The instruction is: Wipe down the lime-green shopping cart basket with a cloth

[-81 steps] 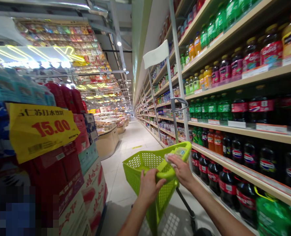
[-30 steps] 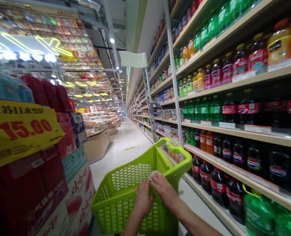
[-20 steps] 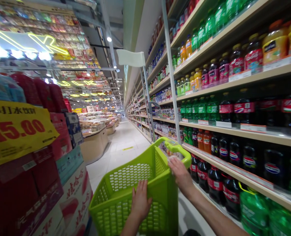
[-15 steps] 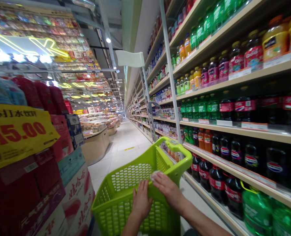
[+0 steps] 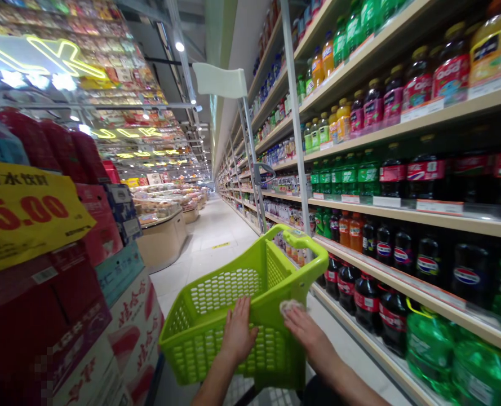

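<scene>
A bright green plastic shopping cart (image 5: 292,282) with perforated basket walls stands tilted across my view, close in front of me. My left hand (image 5: 238,332) holds its near rim, the fingers laid over the edge and the thumb apart on the outer side. In my right hand (image 5: 307,332) is a crumpled white wipe (image 5: 291,306), pressed under the fingertips against the cart's smooth outer side, below the handle. Whether the wipe is cloth or paper I cannot make out. The basket's floor is mostly hidden by its near wall.
Shelves of soft drink bottles (image 5: 428,265) line the right side, close to the cart. Stacked drink cartons (image 5: 125,321) with a yellow price sign (image 5: 30,214) stand at the left. A pale tiled aisle (image 5: 203,231) runs ahead past a wooden display counter (image 5: 161,239).
My right hand and the wipe have moved right and slightly down, from near the rim onto the cart's outer side. My left hand shifted slightly left and up, still at the rim.
</scene>
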Action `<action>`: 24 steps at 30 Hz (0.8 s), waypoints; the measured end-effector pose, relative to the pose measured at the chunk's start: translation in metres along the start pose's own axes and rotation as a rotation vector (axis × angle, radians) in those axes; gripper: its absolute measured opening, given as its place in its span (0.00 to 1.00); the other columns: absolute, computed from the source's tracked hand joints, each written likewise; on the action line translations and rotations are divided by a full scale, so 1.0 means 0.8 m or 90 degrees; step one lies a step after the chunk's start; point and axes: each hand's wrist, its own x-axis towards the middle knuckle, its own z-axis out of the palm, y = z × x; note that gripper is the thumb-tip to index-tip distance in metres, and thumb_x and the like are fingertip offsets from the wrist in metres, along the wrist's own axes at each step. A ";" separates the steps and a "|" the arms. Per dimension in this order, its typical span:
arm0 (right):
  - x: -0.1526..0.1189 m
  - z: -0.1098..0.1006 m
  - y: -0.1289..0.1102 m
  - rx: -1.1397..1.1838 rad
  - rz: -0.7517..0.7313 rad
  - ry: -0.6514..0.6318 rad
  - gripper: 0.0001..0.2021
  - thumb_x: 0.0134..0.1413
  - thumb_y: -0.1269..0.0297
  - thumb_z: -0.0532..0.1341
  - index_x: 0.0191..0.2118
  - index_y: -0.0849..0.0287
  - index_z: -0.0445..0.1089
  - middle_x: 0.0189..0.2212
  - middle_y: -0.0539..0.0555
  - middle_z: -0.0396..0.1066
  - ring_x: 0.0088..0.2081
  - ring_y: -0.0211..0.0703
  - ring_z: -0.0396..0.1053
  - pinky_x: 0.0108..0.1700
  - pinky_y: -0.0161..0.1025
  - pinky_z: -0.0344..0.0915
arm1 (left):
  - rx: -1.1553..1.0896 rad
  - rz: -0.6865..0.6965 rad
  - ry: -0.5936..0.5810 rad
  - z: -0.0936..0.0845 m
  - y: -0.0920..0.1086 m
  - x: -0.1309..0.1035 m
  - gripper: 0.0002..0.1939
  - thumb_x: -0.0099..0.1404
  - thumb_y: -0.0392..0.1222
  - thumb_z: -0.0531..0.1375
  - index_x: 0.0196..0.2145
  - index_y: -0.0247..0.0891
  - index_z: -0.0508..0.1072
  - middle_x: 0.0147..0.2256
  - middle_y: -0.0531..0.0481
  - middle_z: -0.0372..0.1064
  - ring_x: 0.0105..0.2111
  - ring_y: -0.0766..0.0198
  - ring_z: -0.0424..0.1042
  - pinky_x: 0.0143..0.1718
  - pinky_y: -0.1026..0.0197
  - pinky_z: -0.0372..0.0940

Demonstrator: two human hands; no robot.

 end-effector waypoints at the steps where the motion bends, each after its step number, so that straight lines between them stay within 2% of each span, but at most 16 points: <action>1: 0.002 -0.009 0.001 0.010 -0.002 -0.004 0.26 0.48 0.81 0.48 0.51 0.53 0.64 0.50 0.53 0.66 0.56 0.41 0.56 0.54 0.45 0.61 | 0.004 -0.012 -0.001 0.000 -0.003 0.000 0.37 0.54 0.39 0.50 0.60 0.30 0.44 0.62 0.46 0.37 0.62 0.60 0.36 0.60 0.55 0.36; 3: 0.024 -0.042 0.015 0.005 0.043 0.044 0.27 0.48 0.81 0.47 0.52 0.53 0.63 0.52 0.52 0.64 0.57 0.41 0.55 0.55 0.46 0.59 | 0.012 -0.034 0.001 0.000 -0.009 0.001 0.37 0.54 0.39 0.50 0.60 0.29 0.44 0.62 0.45 0.38 0.62 0.60 0.36 0.60 0.56 0.36; 5: 0.056 -0.076 0.040 -0.030 0.117 0.124 0.27 0.49 0.81 0.46 0.54 0.53 0.61 0.55 0.52 0.59 0.58 0.43 0.52 0.58 0.50 0.52 | 0.015 -0.037 0.005 0.000 -0.014 0.002 0.37 0.54 0.39 0.50 0.60 0.30 0.44 0.62 0.46 0.38 0.62 0.59 0.36 0.60 0.56 0.36; 7: 0.078 -0.092 0.065 -0.062 0.153 0.173 0.27 0.49 0.80 0.46 0.54 0.54 0.61 0.56 0.52 0.58 0.59 0.44 0.50 0.59 0.51 0.49 | 0.012 -0.036 0.003 0.001 -0.018 0.003 0.36 0.54 0.39 0.51 0.60 0.31 0.45 0.62 0.46 0.38 0.62 0.60 0.37 0.60 0.56 0.37; 8: 0.079 -0.089 0.072 -0.072 0.161 0.180 0.27 0.49 0.80 0.46 0.54 0.55 0.61 0.55 0.52 0.58 0.59 0.44 0.50 0.59 0.52 0.50 | 0.010 -0.038 0.000 0.001 -0.019 0.003 0.36 0.54 0.39 0.51 0.60 0.31 0.45 0.62 0.46 0.39 0.62 0.60 0.37 0.60 0.56 0.37; 10: 0.058 -0.065 0.074 -0.076 0.156 0.161 0.27 0.48 0.81 0.45 0.53 0.55 0.62 0.54 0.53 0.60 0.58 0.43 0.51 0.58 0.50 0.54 | 0.008 -0.038 -0.007 0.001 -0.020 0.004 0.36 0.54 0.39 0.51 0.60 0.30 0.46 0.62 0.46 0.39 0.62 0.60 0.38 0.60 0.56 0.37; 12: 0.018 -0.030 0.059 -0.060 0.118 0.110 0.27 0.48 0.82 0.45 0.52 0.55 0.63 0.52 0.54 0.63 0.57 0.43 0.54 0.55 0.47 0.60 | 0.005 -0.036 -0.009 0.001 -0.020 0.005 0.36 0.54 0.39 0.51 0.60 0.29 0.46 0.62 0.45 0.40 0.62 0.59 0.38 0.60 0.56 0.37; 14: -0.019 -0.004 0.039 -0.030 0.041 0.050 0.27 0.47 0.81 0.47 0.51 0.54 0.65 0.49 0.54 0.66 0.54 0.42 0.59 0.51 0.43 0.64 | 0.001 -0.036 -0.008 0.001 -0.020 0.005 0.37 0.54 0.39 0.51 0.60 0.28 0.46 0.62 0.44 0.40 0.62 0.59 0.38 0.60 0.56 0.37; 16: -0.030 -0.004 0.024 -0.009 0.010 0.027 0.26 0.47 0.81 0.48 0.50 0.52 0.65 0.48 0.52 0.68 0.53 0.41 0.61 0.49 0.41 0.66 | 0.000 -0.038 -0.008 0.001 -0.020 0.006 0.37 0.53 0.39 0.52 0.60 0.28 0.47 0.62 0.44 0.40 0.62 0.59 0.38 0.60 0.57 0.37; 18: -0.008 -0.028 0.022 -0.005 0.050 0.059 0.27 0.48 0.81 0.47 0.52 0.53 0.63 0.51 0.52 0.65 0.55 0.41 0.58 0.52 0.43 0.63 | 0.005 -0.044 -0.012 0.001 -0.019 0.006 0.37 0.53 0.39 0.52 0.60 0.29 0.46 0.62 0.45 0.40 0.62 0.60 0.37 0.60 0.57 0.36; 21: 0.055 -0.070 0.038 -0.020 0.121 0.152 0.27 0.50 0.80 0.45 0.55 0.55 0.59 0.56 0.53 0.58 0.58 0.42 0.51 0.58 0.50 0.53 | 0.018 -0.052 -0.014 0.001 -0.017 0.004 0.37 0.53 0.39 0.52 0.60 0.30 0.46 0.62 0.46 0.39 0.62 0.60 0.37 0.60 0.57 0.36; 22: 0.071 -0.075 0.045 -0.027 0.125 0.169 0.27 0.50 0.80 0.45 0.55 0.55 0.59 0.56 0.53 0.58 0.59 0.42 0.50 0.59 0.50 0.51 | 0.019 -0.053 -0.014 0.000 -0.016 0.004 0.37 0.53 0.39 0.52 0.60 0.30 0.46 0.62 0.46 0.39 0.62 0.60 0.37 0.60 0.57 0.36; 24: 0.079 -0.066 0.053 -0.035 0.112 0.171 0.27 0.49 0.81 0.45 0.54 0.54 0.61 0.55 0.53 0.59 0.59 0.42 0.49 0.59 0.51 0.51 | 0.017 -0.053 -0.017 0.000 -0.016 0.003 0.37 0.53 0.39 0.52 0.60 0.30 0.46 0.62 0.45 0.39 0.62 0.60 0.37 0.60 0.57 0.36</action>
